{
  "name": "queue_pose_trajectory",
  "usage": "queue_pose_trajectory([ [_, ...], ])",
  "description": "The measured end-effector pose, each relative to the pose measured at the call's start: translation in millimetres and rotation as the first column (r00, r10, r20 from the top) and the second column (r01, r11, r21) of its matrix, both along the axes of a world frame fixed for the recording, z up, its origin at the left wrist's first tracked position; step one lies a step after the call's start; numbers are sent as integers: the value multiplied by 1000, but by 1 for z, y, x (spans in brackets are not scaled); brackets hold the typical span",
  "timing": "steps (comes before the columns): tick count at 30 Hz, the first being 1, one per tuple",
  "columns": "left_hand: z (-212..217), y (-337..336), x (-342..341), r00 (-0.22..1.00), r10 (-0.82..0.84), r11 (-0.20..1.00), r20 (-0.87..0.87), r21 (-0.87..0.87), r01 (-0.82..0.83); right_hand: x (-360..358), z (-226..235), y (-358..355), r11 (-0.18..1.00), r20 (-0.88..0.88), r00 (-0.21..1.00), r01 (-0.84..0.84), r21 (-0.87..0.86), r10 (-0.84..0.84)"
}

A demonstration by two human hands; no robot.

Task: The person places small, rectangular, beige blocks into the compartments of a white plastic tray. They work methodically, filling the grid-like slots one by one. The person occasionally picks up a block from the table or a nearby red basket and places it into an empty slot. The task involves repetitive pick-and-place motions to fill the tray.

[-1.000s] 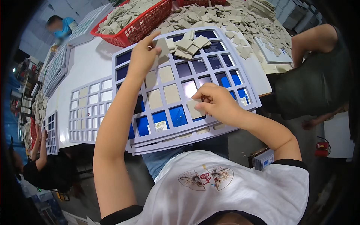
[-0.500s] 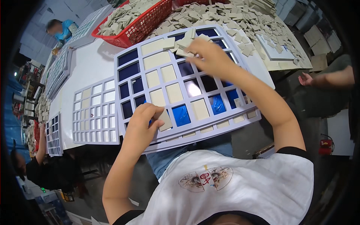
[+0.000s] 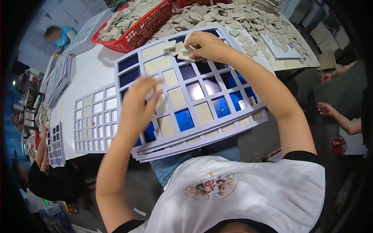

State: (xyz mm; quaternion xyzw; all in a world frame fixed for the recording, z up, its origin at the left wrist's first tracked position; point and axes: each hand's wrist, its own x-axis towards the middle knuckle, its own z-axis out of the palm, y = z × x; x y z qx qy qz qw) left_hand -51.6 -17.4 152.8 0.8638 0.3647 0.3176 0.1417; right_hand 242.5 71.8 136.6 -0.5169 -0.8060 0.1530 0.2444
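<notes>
The pale lilac plastic grid tray, with square pockets over a glossy blue backing, lies tilted on the white table, topping a stack of like trays just beyond the person's lap. About half its pockets hold flat beige square ceramic tiles. At the tray's 12 o'clock edge sits a small loose heap of beige tiles; the right hand rests on it, fingers curled, pinching one or two pieces. Half a second ago this hand was already there, so it stays gathering. The left hand has lifted from the tray's 7 o'clock corner toward the centre-left pockets, fingers spread and blurred; I cannot tell whether it holds a tile. That suggests filling is moving into the empty left columns. At 9 o'clock lies a second, finer white grid tray. Toward 11 o'clock stands a red plastic basket of tiles, and a large tile pile spreads at 1 o'clock.
</notes>
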Motion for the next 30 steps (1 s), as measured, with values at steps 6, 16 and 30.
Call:
queue_pose_trajectory([
  [6,-41,153,64,997,-56,988,-49,142,62,5,12,1,974,-144,984,76,-212,-108],
  [16,-6,104,59,997,45,998,64,-38,-43,40,13,-70,1000,-100,995,14,-11,-15],
  [30,-12,-43,41,1000,-17,943,-20,-333,10,18,21,-146,923,-192,981,-59,-381,-16],
])
